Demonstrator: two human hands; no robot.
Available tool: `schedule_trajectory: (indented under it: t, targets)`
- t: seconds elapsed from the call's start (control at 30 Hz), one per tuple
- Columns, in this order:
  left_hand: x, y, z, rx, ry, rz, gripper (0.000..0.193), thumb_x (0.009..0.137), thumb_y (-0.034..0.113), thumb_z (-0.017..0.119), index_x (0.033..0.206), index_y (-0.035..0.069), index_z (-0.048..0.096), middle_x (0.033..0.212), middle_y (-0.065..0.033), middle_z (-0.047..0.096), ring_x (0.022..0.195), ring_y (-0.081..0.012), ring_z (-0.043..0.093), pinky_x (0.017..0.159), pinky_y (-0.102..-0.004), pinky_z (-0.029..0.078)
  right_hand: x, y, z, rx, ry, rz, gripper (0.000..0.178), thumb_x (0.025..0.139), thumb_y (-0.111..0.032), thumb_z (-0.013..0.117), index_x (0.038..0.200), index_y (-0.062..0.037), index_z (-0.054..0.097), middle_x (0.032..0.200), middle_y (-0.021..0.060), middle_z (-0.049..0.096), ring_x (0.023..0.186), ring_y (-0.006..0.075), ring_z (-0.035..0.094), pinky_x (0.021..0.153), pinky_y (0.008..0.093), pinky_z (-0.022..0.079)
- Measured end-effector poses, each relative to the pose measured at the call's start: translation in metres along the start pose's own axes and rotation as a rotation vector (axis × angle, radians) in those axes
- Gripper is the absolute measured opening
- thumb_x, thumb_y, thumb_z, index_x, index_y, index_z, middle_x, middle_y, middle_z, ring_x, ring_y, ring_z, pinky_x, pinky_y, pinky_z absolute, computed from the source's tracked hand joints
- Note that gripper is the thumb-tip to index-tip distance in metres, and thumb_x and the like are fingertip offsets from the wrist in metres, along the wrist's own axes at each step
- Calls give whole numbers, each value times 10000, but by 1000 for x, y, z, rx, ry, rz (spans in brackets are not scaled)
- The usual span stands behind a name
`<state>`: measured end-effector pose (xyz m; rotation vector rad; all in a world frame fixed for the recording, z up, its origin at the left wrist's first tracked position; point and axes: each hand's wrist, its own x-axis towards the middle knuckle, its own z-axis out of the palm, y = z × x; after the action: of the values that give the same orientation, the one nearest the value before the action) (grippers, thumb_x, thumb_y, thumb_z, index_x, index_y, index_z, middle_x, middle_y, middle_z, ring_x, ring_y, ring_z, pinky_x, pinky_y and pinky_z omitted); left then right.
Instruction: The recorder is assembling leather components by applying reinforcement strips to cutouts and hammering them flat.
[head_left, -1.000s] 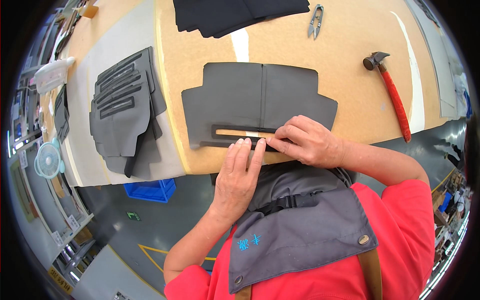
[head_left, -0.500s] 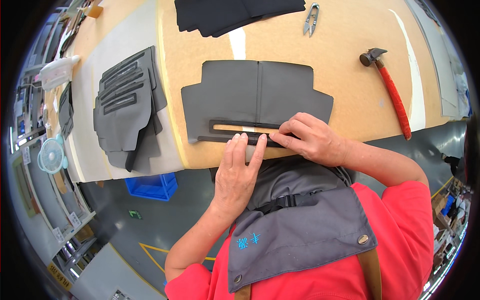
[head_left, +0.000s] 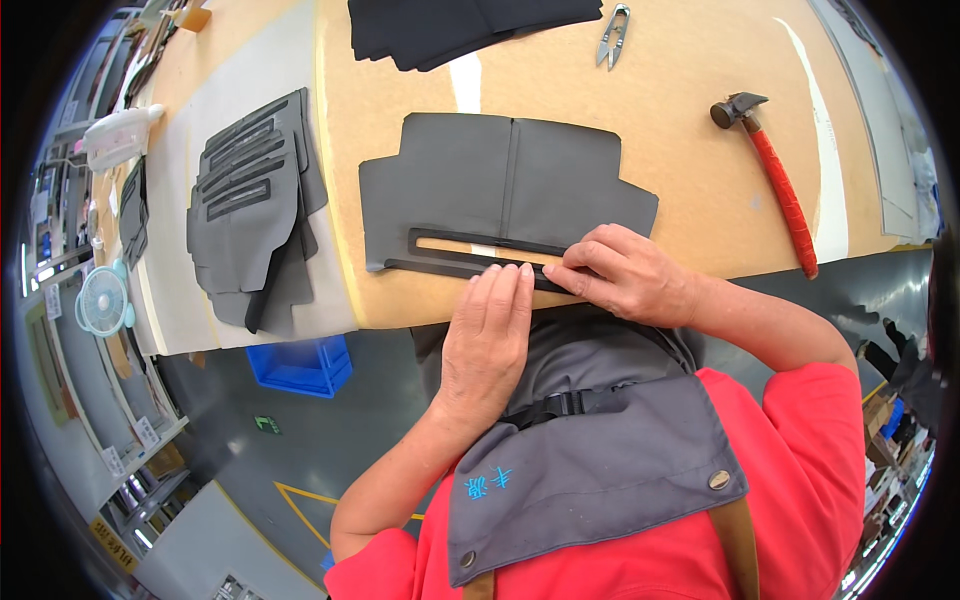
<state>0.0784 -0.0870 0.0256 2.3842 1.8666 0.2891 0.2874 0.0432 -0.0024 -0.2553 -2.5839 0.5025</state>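
A dark grey sheet panel (head_left: 450, 175) with stepped upper corners and a seam down its middle lies flat on the table in front of me. Near its lower edge runs a long slot edged by a black border (head_left: 460, 240), and below that is a black strip (head_left: 430, 267). My left hand (head_left: 487, 345) lies with straight fingers, side by side, their tips pressing on the strip. At the strip's right part, my right hand (head_left: 635, 275) pinches the strip between thumb and fingers. The right end of the slot is hidden under that hand.
Stacked grey panels (head_left: 250, 200) with black-edged slots lie at left. Dark sheets (head_left: 470, 30), thread snips (head_left: 613, 38) and a red-handled hammer (head_left: 775, 175) lie farther off. Below the table edge stand a blue crate (head_left: 300, 367) and, at far left, a small fan (head_left: 103, 300).
My left fingers have drawn closer together on the strip. My right hand keeps its pinch in nearly the same place. The whole view has shifted slightly.
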Motion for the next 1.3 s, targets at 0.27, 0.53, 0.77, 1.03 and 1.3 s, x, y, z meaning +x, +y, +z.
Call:
schedule_trajectory:
  t: [0.27,0.53,0.77,1.03,1.3]
  targets:
    - [2,10,-1,47,-13,32,520,881,51,617,1397,14,578,1317,-155,563,1265,-301,563,1119,-414,470,-10,1,-3,5,34,37,385,791,-53,706,1172,-2,698,1003,83,607,872,234,596,746,342,532]
    - [2,16,5,-23,-11,27,520,894,29,612,1413,49,583,1328,-146,553,1268,-297,559,1116,-426,471,-18,0,-8,-42,27,28,389,784,-39,718,1172,-9,704,1000,79,608,853,232,594,743,336,532]
    - [4,16,7,9,4,96,522,893,59,622,1410,11,567,1340,-136,541,1288,-280,547,1129,-419,461,-26,0,-7,78,80,167,457,723,31,748,1174,-30,715,989,76,610,855,230,600,724,336,545]
    - [3,18,9,-35,-7,77,530,899,67,620,1422,14,549,1330,-129,534,1302,-264,536,1143,-413,450,-24,1,-14,-45,15,32,430,735,-22,737,1164,-2,720,1001,72,615,866,230,606,734,331,544]
    - [4,19,10,-8,-10,85,534,903,72,619,1430,23,543,1331,-134,528,1296,-274,539,1133,-413,457,-26,1,-12,-95,9,-14,435,746,-50,714,1176,15,724,1068,64,630,885,231,615,739,322,542]
